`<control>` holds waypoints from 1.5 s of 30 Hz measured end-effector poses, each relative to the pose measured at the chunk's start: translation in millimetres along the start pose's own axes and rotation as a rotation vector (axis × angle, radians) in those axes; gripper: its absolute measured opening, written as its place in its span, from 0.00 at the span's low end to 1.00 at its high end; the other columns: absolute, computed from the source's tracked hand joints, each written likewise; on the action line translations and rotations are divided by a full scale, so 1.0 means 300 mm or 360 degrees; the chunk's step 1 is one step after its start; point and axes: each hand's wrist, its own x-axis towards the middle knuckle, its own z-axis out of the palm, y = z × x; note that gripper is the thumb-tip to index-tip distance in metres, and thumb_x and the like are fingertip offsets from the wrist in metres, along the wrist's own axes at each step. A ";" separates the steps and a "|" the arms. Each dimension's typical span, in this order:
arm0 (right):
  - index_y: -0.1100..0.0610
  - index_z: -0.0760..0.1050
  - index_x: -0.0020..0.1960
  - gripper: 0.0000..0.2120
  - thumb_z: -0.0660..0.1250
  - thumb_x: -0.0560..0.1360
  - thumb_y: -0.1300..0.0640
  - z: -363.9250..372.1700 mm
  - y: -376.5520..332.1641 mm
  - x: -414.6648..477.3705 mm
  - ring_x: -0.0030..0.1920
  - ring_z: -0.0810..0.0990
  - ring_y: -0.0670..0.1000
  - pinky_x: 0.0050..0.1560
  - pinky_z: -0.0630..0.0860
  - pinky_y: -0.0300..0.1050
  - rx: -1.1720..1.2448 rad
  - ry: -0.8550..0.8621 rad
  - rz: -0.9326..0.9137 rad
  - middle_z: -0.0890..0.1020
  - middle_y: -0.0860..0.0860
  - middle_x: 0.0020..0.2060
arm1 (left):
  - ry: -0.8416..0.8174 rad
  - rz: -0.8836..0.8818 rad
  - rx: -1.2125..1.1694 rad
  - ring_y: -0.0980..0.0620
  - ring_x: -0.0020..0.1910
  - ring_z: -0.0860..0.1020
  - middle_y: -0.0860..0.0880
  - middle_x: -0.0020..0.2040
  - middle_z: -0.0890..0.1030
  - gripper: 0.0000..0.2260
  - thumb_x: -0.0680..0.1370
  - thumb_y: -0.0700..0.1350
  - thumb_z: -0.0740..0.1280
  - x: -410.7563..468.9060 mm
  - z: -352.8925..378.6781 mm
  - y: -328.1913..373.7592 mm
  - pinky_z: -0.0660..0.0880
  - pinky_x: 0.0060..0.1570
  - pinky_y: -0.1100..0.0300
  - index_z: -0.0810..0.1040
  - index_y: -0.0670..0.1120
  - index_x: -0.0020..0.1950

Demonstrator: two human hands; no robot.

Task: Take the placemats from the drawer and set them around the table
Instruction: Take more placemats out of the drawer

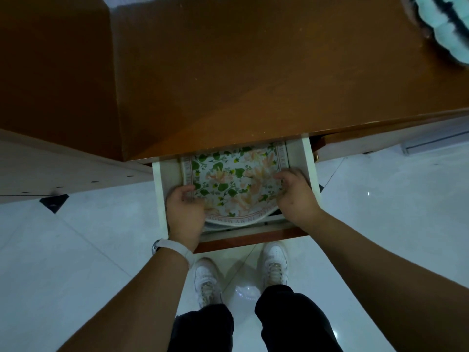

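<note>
A white drawer (pixel 159 194) stands pulled out from under the brown wooden table (pixel 253 72). Inside lies a stack of placemats (pixel 233 179) printed with green leaves and peach flowers, with a lettered border; the front edge curves up. My left hand (pixel 184 212) grips the stack's left front edge, fingers curled over it. On the right edge rests my right hand (pixel 295 191), with fingers bent onto the top mat. The back of the stack is hidden under the tabletop.
A pale green and dark ruffled object (pixel 441 24) lies on the table's far right corner. White tiled floor (pixel 76 250) spreads below, with my white shoes (pixel 275 262) just in front of the drawer. A white cabinet side (pixel 63 168) stands at the left.
</note>
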 end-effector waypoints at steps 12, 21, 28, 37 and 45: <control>0.57 0.68 0.70 0.26 0.67 0.74 0.68 -0.018 -0.032 -0.046 0.68 0.69 0.48 0.65 0.69 0.35 0.0249 0.0153 0.0001 0.71 0.50 0.64 | 0.0168 -0.0488 0.0076 0.43 0.51 0.78 0.41 0.56 0.79 0.20 0.72 0.37 0.68 -0.004 0.040 -0.016 0.78 0.52 0.50 0.72 0.38 0.64; 0.55 0.64 0.72 0.31 0.68 0.72 0.69 -0.019 -0.022 0.006 0.60 0.75 0.49 0.47 0.77 0.35 0.0508 -0.0003 0.0338 0.76 0.48 0.60 | -0.0273 -0.0280 0.0045 0.48 0.54 0.79 0.51 0.56 0.79 0.27 0.72 0.32 0.71 0.052 -0.018 -0.009 0.80 0.54 0.51 0.69 0.50 0.67; 0.54 0.71 0.67 0.27 0.70 0.68 0.63 -0.035 -0.054 0.113 0.59 0.79 0.54 0.60 0.78 0.58 0.0729 -0.0069 0.0480 0.81 0.50 0.58 | -0.0493 -0.0326 -0.0076 0.49 0.55 0.77 0.50 0.58 0.76 0.31 0.74 0.28 0.69 0.095 -0.010 0.032 0.78 0.34 0.68 0.66 0.48 0.73; 0.55 0.68 0.71 0.27 0.60 0.74 0.71 -0.043 -0.099 0.064 0.54 0.72 0.49 0.51 0.72 0.41 0.0456 0.0047 0.0450 0.73 0.45 0.50 | -0.0443 -0.0058 -0.0007 0.56 0.54 0.75 0.53 0.61 0.73 0.26 0.76 0.30 0.68 0.061 -0.031 0.084 0.77 0.37 0.72 0.70 0.48 0.70; 0.48 0.69 0.64 0.26 0.64 0.74 0.73 -0.131 -0.113 -0.032 0.49 0.80 0.47 0.34 0.79 0.35 0.0773 0.0063 0.0495 0.78 0.48 0.55 | -0.0431 0.0013 -0.0181 0.61 0.49 0.75 0.58 0.55 0.74 0.22 0.77 0.27 0.65 -0.052 -0.100 0.153 0.75 0.37 0.74 0.72 0.47 0.66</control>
